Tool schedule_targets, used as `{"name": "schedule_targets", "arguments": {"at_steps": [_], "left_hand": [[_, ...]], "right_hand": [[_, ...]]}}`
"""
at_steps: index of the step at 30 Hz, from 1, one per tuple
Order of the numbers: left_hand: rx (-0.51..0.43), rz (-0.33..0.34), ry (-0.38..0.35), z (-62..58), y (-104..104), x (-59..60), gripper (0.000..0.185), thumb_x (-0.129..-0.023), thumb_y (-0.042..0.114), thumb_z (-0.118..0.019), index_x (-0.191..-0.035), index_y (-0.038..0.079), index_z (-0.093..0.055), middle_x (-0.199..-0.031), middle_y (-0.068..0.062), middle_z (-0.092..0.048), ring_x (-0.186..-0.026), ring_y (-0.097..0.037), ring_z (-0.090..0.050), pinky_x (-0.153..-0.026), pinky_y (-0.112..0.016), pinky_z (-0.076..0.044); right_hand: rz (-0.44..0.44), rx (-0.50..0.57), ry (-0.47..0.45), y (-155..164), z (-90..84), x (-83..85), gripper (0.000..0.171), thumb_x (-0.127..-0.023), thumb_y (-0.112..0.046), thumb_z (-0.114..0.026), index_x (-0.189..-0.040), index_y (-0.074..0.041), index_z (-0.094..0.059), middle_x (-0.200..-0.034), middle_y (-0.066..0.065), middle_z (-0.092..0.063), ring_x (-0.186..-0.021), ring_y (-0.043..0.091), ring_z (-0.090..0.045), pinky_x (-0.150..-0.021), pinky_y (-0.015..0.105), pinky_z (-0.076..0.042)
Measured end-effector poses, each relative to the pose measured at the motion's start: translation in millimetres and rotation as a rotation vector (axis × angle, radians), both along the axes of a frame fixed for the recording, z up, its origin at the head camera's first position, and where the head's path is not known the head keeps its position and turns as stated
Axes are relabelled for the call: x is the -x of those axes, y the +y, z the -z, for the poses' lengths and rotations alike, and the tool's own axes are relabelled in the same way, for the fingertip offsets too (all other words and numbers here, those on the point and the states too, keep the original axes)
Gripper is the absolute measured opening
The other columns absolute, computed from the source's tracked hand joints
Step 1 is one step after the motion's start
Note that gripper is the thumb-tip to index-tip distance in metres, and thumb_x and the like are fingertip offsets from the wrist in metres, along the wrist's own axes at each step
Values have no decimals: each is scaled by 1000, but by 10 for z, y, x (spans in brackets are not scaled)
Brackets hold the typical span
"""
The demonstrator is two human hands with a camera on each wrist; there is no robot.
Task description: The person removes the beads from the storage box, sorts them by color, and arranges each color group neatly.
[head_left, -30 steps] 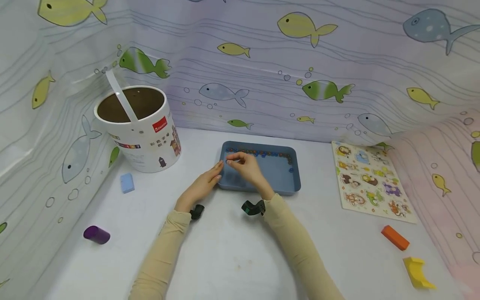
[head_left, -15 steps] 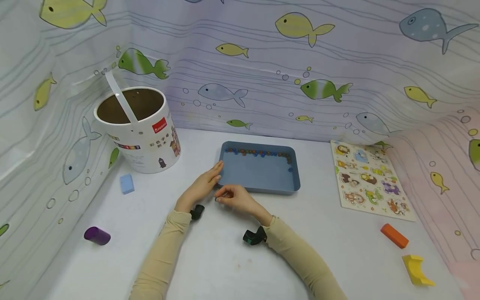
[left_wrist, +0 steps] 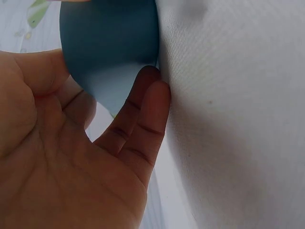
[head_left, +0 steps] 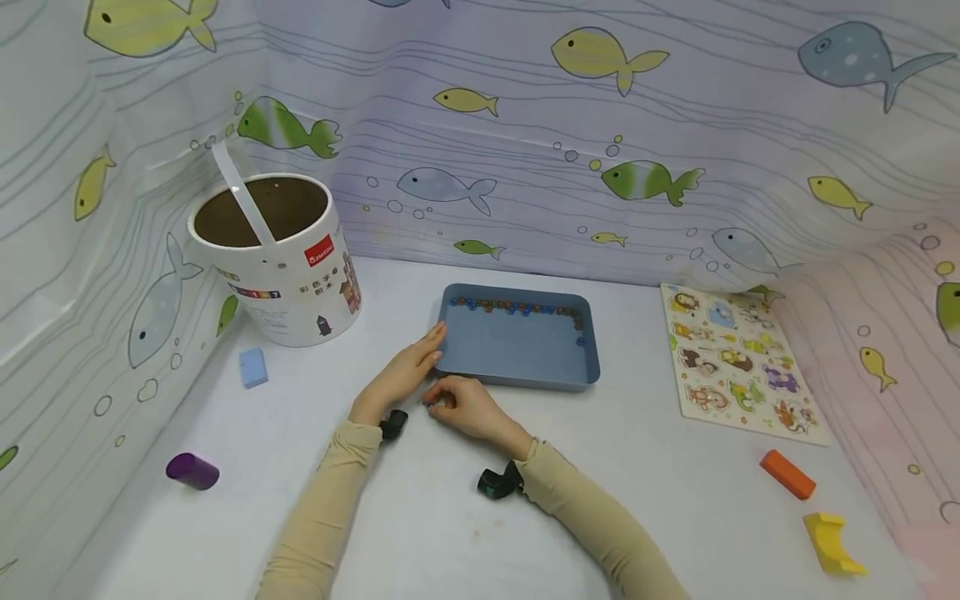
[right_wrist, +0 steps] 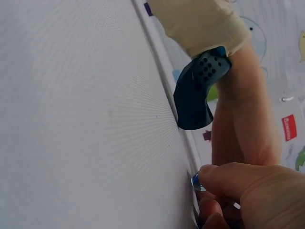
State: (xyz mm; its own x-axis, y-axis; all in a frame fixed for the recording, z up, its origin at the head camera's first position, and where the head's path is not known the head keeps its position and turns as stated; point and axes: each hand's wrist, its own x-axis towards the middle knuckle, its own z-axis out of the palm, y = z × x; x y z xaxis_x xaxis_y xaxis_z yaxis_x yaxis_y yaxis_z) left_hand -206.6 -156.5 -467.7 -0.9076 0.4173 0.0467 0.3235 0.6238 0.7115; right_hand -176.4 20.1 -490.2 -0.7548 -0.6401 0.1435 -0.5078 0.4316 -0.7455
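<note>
The right hand [head_left: 463, 406] is lying on the desk [head_left: 465, 517] just in front of the tray [head_left: 517, 350], its fingers curled and pinching a small blue bead [right_wrist: 197, 183] against the desk; in the head view the bead is too small to make out, and the right wrist view is showing only a sliver of it between the fingertips. The left hand [head_left: 401, 373] is resting beside it with straight, relaxed fingers, holding nothing, its fingertips touching the tray's near left corner. In the left wrist view the palm is filling most of the frame and only a cut-off patch of the tray's blue wall is showing.

The tray is sitting near the middle of the desk and is holding a row of small beads [head_left: 517, 307] along its far wall, with one lone blue bead [head_left: 581, 340] lying apart near its right wall. Single colours in the row are hard to tell.

To the far left a white bucket [head_left: 288, 275] is standing upright, its white strap handle [head_left: 242, 193] sticking up; whether anything lies inside cannot be told. Near it are lying a light blue block [head_left: 253, 367] and, closer to the front, a purple cylinder [head_left: 192, 470]. Well to the right of the tray an animal puzzle board [head_left: 742, 362] is lying flat, with an orange block [head_left: 788, 474] and a yellow arch block [head_left: 832, 543] further forward.
</note>
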Motion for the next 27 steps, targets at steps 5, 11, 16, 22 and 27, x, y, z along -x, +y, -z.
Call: {"name": "schedule_targets", "arguments": {"at_steps": [5, 11, 16, 22, 27], "left_hand": [[2, 8, -2, -23, 0, -20, 52, -105, 15, -39, -152, -1, -24, -161, -16, -18, -147, -38, -22, -120, -55, -21], [7, 6, 9, -25, -1, -20, 51, -105, 15, -38, -152, -2, -23, -161, -18, -18, -146, -39, -23, -119, -56, -21], [1, -3, 0, -21, -3, -19, 52, -105, 16, -39, -152, 0, -24, -161, -16, -19, -147, -38, -22, -120, -55, -21], [-6, 12, -7, -8, -2, -11, 51, -105, 16, -39, -152, 1, -25, -161, -14, -18, -148, -34, -21, -121, -52, -20], [-2, 5, -9, -6, -5, -5, 51, -105, 17, -38, -152, 2, -25, -162, -13, -18, -149, -33, -20, -122, -51, -20]], "right_hand": [[-45, -30, -135, 65, -190, 8, 19, -93, -16, -65, -111, -11, -70, -103, 2, -71, -68, 4, -57, -60, 16, -49], [-90, 36, -246, 208, -548, 167, 25, -96, -18, -61, -117, -6, -68, -110, 9, -71, -85, 15, -64, -71, 22, -52], [50, 117, -257, 328, -687, 461, 28, -97, -19, -59, -121, -5, -66, -112, 16, -68, -93, 35, -64, -77, 41, -56], [233, 248, -294, 435, -691, 846, 28, -98, -18, -58, -121, -4, -65, -118, 23, -64, -104, 45, -58, -89, 62, -48], [330, 296, -305, 440, -644, 1083, 30, -98, -19, -57, -123, -3, -64, -119, 20, -64, -106, 40, -60, -94, 58, -48]]}}
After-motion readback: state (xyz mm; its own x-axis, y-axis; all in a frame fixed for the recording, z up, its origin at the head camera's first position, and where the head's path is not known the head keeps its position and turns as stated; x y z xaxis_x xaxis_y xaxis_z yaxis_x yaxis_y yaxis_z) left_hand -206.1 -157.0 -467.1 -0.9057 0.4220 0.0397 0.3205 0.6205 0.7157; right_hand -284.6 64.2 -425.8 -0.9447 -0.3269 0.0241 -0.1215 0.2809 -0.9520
